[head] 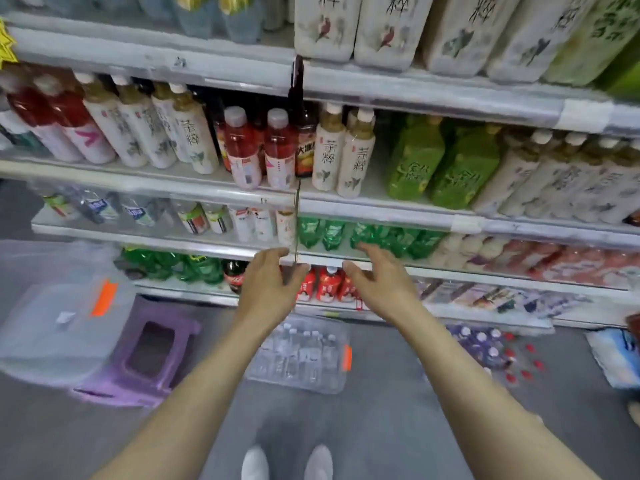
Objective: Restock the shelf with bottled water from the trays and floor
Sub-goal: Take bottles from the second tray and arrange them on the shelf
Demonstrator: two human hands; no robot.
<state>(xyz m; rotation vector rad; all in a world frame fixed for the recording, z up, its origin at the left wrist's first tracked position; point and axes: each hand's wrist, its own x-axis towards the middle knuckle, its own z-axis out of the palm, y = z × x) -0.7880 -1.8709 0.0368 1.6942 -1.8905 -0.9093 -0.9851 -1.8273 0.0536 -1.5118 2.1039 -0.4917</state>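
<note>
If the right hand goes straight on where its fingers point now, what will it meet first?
Most likely the green bottles directly ahead of the right hand. Its fingers already overlap them in the picture. Depth is unclear, so I cannot tell whether they touch.

Beneath me a smooth dull grey floor, to my left a pale purple plastic stool standing on it, soft even indoor light
</note>
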